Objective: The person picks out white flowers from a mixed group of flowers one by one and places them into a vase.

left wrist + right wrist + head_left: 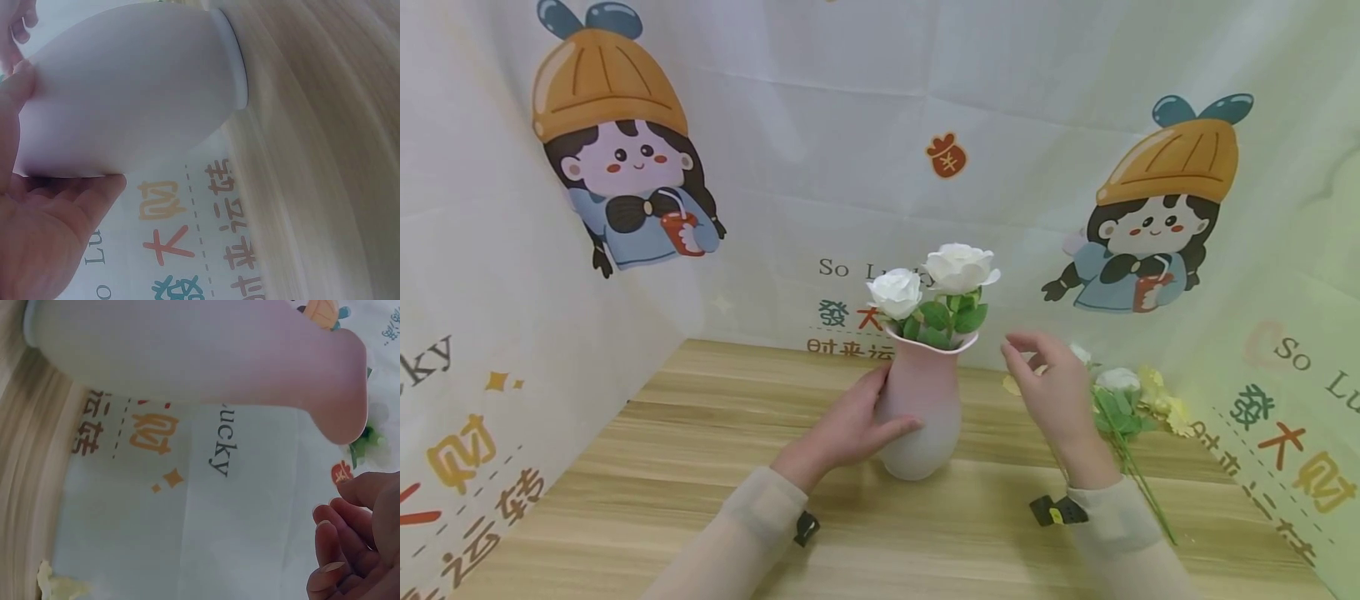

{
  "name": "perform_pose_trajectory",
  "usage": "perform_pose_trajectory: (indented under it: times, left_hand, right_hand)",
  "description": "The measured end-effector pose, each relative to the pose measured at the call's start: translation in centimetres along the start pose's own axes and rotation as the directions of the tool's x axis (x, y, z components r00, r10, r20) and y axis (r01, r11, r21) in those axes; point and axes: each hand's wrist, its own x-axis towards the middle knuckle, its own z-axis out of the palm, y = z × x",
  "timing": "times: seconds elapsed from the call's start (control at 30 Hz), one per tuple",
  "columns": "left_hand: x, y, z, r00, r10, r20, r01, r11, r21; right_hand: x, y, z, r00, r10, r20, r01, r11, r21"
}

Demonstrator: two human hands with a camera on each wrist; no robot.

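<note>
A pink-and-white vase (921, 417) stood upright on the wooden counter (700, 450), holding two white roses (958, 268). The person's left hand (853, 425) gripped its side; the right hand (1058, 392), fingers loosely curled, hovered apart, near more flowers (1117, 381).

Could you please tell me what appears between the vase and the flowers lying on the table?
In the head view, the right hand appears between the vase and the lying flowers; a bit of yellow petal shows just beside the hand.
</note>
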Motion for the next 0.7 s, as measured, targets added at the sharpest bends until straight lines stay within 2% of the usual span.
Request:
perform_pose_trajectory:
  times: [0.2, 0.43, 0.6, 0.7]
  left_hand:
    - [0.0, 0.1, 0.0, 1.000, 0.005, 0.000, -0.005, 1.000, -0.009]
    - [0.2, 0.0, 0.0, 1.000, 0.020, -0.002, -0.020, 1.000, -0.013]
    - [0.1, 0.1, 0.0, 1.000, 0.017, -0.002, -0.017, 1.000, -0.012]
    - [0.1, 0.0, 0.0, 1.000, 0.004, 0.004, -0.004, 1.000, -0.013]
  right_hand:
    - [-0.5, 1.6, -1.0, 0.998, 0.037, 0.057, -0.034, 0.998, -0.046]
    - [-1.1, 4.1, -2.2, 0.996, 0.064, 0.066, -0.057, 0.993, -0.106]
    - [-1.3, 5.7, -2.9, 0.991, 0.116, 0.064, -0.107, 0.985, -0.134]
    - [-1.3, 6.6, -3.2, 0.982, 0.166, 0.090, -0.152, 0.978, -0.144]
